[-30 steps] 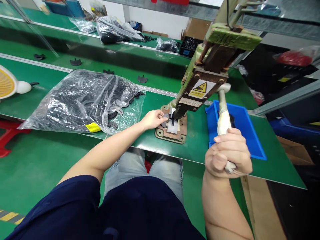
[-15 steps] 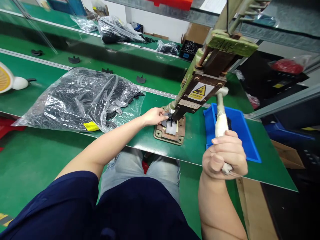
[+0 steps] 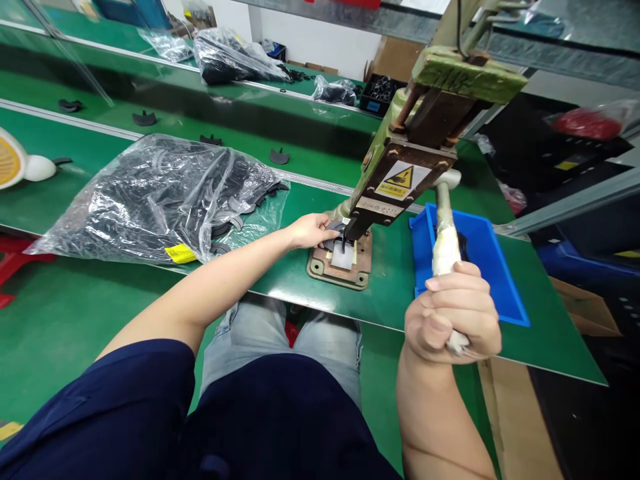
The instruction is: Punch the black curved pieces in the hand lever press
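Green bench, left: a clear plastic bag of dark curved parts. Centre: your left hand pinches 1 dark curved piece over the base plate, beside the press head. Right: your right hand grips the pale-wrapped lever, near the blue bin.

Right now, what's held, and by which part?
Right hand: press lever, by its wrapped lower end. Left hand: dark curved piece, pinched at its edge.
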### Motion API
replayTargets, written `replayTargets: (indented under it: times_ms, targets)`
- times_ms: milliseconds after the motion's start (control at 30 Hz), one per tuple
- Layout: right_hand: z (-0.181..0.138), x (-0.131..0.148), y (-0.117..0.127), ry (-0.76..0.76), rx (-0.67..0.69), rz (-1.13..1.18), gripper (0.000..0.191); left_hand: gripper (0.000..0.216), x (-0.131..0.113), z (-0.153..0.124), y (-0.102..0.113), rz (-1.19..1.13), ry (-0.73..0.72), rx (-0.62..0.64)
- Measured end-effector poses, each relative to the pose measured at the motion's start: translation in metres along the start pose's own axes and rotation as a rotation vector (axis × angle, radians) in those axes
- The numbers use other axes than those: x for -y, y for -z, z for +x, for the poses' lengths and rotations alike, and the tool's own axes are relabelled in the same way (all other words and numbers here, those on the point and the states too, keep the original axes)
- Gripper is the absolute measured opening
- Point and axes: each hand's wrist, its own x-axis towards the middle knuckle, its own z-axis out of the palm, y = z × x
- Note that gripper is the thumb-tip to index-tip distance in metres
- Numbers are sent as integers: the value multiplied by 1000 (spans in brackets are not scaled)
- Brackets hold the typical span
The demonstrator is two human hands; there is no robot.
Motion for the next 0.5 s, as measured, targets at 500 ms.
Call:
replayTargets:
  times_ms: [500]
  targets:
    - [0,-1,-15,32,-179,24,45,37,-17,4,3,-63,267,117]
